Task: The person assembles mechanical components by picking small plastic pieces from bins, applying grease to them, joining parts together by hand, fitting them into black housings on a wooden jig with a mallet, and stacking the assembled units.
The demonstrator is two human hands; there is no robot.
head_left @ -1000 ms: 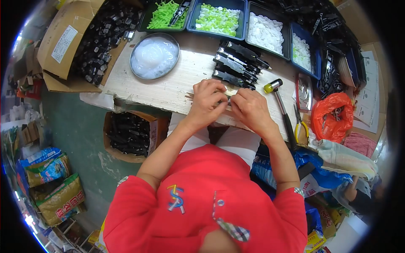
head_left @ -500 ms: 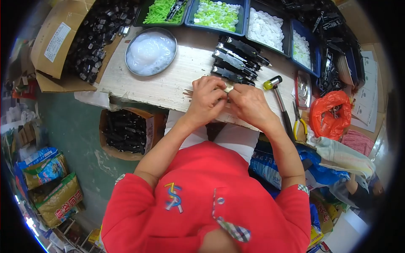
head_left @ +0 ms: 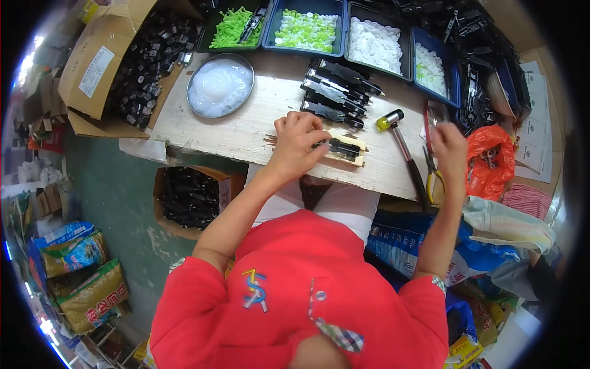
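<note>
My left hand [head_left: 299,142] lies over the left end of a cream-coloured fixture [head_left: 357,161] at the table's front edge, its fingers bent around it. A black part [head_left: 343,148] sits in the fixture. My right hand [head_left: 449,142] is off to the right, above the small clear bag with a red edge [head_left: 435,115], beside the red plastic bag [head_left: 491,161]; its fingers are curled and blurred. Behind the fixture is a row of black assemblies [head_left: 335,92]. The hammer [head_left: 404,146] with a yellow and black head lies between the fixture and my right hand.
A round metal dish [head_left: 221,85] holds a whitish translucent mass. Trays with green pieces [head_left: 236,27], green-and-white pieces [head_left: 307,31] and white pieces [head_left: 376,46] line the back. Yellow-handled pliers [head_left: 437,178] lie at right. An open carton [head_left: 92,67] and a box of black parts [head_left: 192,200] are at left.
My right hand has left the fixture and moved right, towards the red bag. The fixture with the black part now shows. My left hand has stayed at the fixture.
</note>
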